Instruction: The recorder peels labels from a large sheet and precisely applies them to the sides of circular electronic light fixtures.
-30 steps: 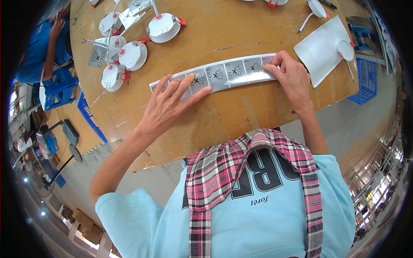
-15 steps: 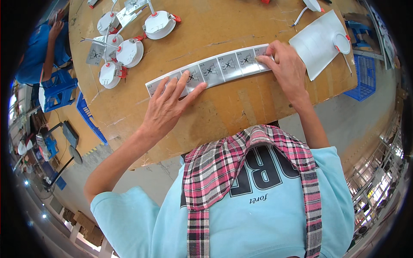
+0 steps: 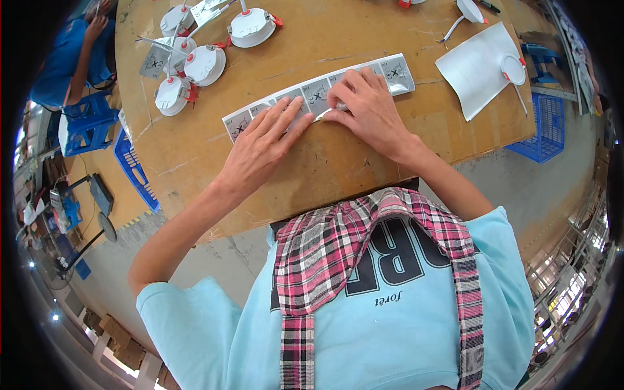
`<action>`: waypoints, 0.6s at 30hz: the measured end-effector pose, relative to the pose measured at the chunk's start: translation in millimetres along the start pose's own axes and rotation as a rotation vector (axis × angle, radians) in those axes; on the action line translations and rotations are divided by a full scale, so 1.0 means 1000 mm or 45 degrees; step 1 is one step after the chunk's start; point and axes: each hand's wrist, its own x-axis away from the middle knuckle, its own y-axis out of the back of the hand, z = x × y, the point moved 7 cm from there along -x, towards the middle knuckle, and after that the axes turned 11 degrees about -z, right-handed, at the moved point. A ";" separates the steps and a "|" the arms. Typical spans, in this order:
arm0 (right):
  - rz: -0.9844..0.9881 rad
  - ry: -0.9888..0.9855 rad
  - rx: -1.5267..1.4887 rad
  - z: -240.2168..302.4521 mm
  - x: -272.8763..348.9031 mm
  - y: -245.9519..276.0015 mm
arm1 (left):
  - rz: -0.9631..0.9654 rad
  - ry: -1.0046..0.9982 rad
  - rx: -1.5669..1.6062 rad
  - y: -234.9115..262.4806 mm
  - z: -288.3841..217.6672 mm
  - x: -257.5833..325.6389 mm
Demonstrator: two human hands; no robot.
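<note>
A long strip of silver stickers with dark print lies slanted across the table in front of me. My left hand rests on its left part, fingers stretched out and pressing it down. My right hand is bent over the middle of the strip, thumb and forefinger pinched at its near edge. A small pale edge shows lifted between the two hands. My right fingers cover some of the stickers.
Several round white downlights with red clips and cables stand at the far left. At the right lie a white sheet and a small round lamp. A blue crate is beyond the right edge. A person sits at left.
My right hand has moved left from the strip's right end to its middle near edge. The right end of the strip is now uncovered. My left hand stays on the strip.
</note>
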 end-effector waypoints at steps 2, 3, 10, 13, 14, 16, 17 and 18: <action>0.035 -0.012 0.021 -0.001 0.000 0.000 | -0.007 0.004 0.005 -0.001 0.000 0.001; 0.066 -0.025 0.043 -0.002 0.000 -0.001 | -0.012 0.010 -0.003 -0.001 0.001 0.001; 0.136 -0.092 0.117 -0.020 0.000 0.014 | 0.021 0.004 -0.084 -0.002 0.002 0.003; 0.178 -0.177 0.203 -0.043 0.007 0.034 | 0.012 -0.002 -0.073 -0.003 0.002 0.003; 0.174 -0.211 0.225 -0.052 0.009 0.041 | 0.011 -0.001 -0.072 -0.003 0.002 0.003; 0.167 -0.247 0.251 -0.066 0.013 0.055 | 0.000 0.020 -0.031 -0.002 0.004 0.003; 0.162 -0.271 0.320 -0.074 0.015 0.062 | -0.004 0.016 -0.031 -0.001 0.004 0.002; 0.157 -0.294 0.388 -0.080 0.017 0.069 | -0.001 0.004 -0.021 0.000 0.003 0.002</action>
